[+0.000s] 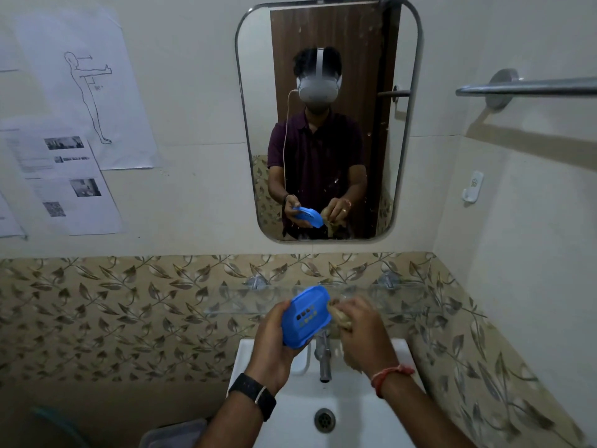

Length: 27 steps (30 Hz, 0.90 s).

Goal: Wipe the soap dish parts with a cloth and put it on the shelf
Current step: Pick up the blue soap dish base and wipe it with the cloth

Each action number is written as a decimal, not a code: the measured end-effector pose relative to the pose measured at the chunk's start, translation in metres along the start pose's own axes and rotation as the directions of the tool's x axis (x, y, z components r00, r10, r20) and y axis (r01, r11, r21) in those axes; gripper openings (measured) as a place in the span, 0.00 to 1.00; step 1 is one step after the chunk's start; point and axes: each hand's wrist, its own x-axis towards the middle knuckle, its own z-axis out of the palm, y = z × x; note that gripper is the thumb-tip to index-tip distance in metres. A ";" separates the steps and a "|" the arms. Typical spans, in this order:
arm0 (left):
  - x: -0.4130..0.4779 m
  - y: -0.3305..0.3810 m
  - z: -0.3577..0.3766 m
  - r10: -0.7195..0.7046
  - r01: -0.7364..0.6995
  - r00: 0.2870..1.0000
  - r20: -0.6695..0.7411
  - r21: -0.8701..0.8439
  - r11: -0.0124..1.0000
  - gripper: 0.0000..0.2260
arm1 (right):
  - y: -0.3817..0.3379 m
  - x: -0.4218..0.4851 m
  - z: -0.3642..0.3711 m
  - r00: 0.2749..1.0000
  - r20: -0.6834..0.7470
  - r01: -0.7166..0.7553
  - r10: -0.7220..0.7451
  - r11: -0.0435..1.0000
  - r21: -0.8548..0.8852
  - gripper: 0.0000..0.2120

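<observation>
My left hand [274, 341] grips a blue soap dish part [305, 315] with drain slots, held tilted above the sink. My right hand [361, 331] holds a bunched beige cloth [339, 315] against the part's right edge. A clear glass shelf [397, 299] runs along the wall just behind both hands. The mirror [326, 124] above reflects the same grip: blue part in one hand, cloth in the other.
A white sink [290, 399] with a metal tap [324, 357] and drain [324, 420] lies below my hands. A metal towel bar [529, 88] sticks out at upper right, a wall hook [473, 185] beneath it. Paper sheets [80, 92] hang at left.
</observation>
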 end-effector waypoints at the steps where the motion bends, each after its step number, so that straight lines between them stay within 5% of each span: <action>1: -0.001 0.000 0.003 0.007 -0.007 1.000 -0.006 0.005 1.000 0.14 | -0.001 -0.007 0.006 1.000 0.012 -0.011 0.011 1.000 0.000 0.16; 5: -0.002 -0.004 0.015 0.022 -0.021 0.999 -0.033 0.021 1.000 0.15 | -0.015 -0.031 0.026 0.999 0.046 0.020 -0.025 0.994 0.106 0.11; 9: -0.003 -0.010 0.015 -0.021 0.020 0.998 -0.055 -0.028 0.999 0.16 | -0.034 -0.038 0.030 0.970 0.239 -0.019 -0.052 0.959 0.284 0.07; 12: -0.005 -0.010 0.008 -0.032 0.032 0.999 -0.008 -0.007 0.999 0.18 | -0.026 -0.029 0.011 0.949 0.314 -0.196 0.018 0.816 0.544 0.08; 15: -0.005 -0.006 0.004 0.034 -0.039 0.998 0.056 0.085 0.996 0.19 | -0.010 -0.021 -0.002 0.919 0.114 -0.338 0.378 0.604 0.722 0.11; 17: -0.008 -0.003 0.006 0.058 -0.073 0.993 0.105 0.142 0.987 0.16 | -0.004 -0.015 -0.003 0.852 -0.082 -0.323 0.516 0.644 0.694 0.10; 22: -0.015 -0.010 0.023 -0.004 -0.012 0.980 0.198 0.079 0.997 0.20 | -0.031 -0.025 0.022 0.940 -0.231 -0.121 0.252 0.878 0.462 0.10; 27: -0.009 -0.012 0.019 -0.072 0.077 0.995 0.069 -0.069 0.995 0.24 | -0.029 -0.042 0.035 0.999 0.008 0.039 -0.045 0.939 0.340 0.09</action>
